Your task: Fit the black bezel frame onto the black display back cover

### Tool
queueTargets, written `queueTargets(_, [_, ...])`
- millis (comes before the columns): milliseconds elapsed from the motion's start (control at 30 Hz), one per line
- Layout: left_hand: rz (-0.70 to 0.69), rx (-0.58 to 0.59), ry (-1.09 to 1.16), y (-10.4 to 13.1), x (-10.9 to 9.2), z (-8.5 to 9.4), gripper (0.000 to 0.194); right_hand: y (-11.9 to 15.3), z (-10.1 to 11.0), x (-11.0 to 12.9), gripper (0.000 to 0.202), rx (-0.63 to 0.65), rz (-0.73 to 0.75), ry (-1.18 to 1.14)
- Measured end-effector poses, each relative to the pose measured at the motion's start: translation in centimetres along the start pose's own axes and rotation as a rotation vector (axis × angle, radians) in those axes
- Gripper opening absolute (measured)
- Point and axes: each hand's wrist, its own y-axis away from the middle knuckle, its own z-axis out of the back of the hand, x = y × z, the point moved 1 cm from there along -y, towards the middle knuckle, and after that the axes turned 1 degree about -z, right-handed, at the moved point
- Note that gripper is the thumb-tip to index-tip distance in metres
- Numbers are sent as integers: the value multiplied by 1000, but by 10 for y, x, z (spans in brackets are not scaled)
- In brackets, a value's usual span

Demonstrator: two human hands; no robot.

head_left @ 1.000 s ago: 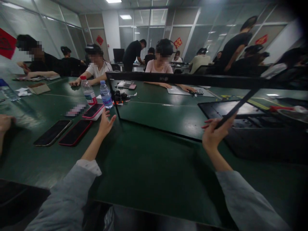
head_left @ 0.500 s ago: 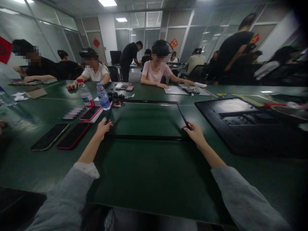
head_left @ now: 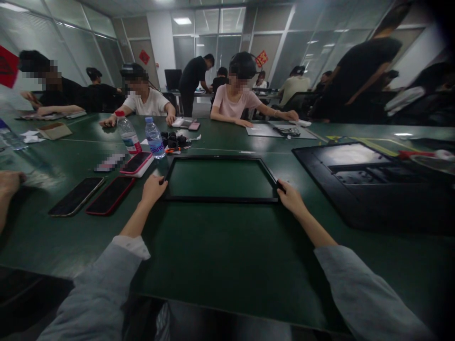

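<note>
A thin black rectangular frame [head_left: 220, 199], like a monitor bezel, lies low over the green table, or on it; I cannot tell whether it touches. Its middle is open and the tabletop shows through. My left hand [head_left: 153, 189] is closed on the frame's left side. On the opposite side, my right hand [head_left: 289, 194] grips the right edge, with the thumb and fingers around it. Off to the right of that hand rests a large black panel [head_left: 320, 180], which looks like a monitor's back cover.
Left of my left hand lie a red-edged phone [head_left: 110, 195], a dark phone [head_left: 76, 196] and a pink-edged phone [head_left: 137, 162]. Two bottles, one red-capped [head_left: 128, 135] and one blue-capped [head_left: 155, 138], stand behind. Another person's hand [head_left: 10, 183] rests at the left edge. People sit across the table [head_left: 227, 265].
The frame has tipped down from a raised slant to lie flatter, its far edge lower. Both my hands keep hold. Another person's hand has come further in at the left.
</note>
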Motion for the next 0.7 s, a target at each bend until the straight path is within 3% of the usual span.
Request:
queueTargets(300, [-38, -60, 126, 1, 2, -6, 50, 5, 5, 10, 47, -52, 48, -22])
queueTargets(500, [-55, -77, 51, 10, -17, 5, 60, 10, 9, 20, 44, -84, 44, -39])
queueTargets(700, [-293, 202, 86, 24, -46, 7, 76, 10, 8, 17, 50, -66, 85, 16])
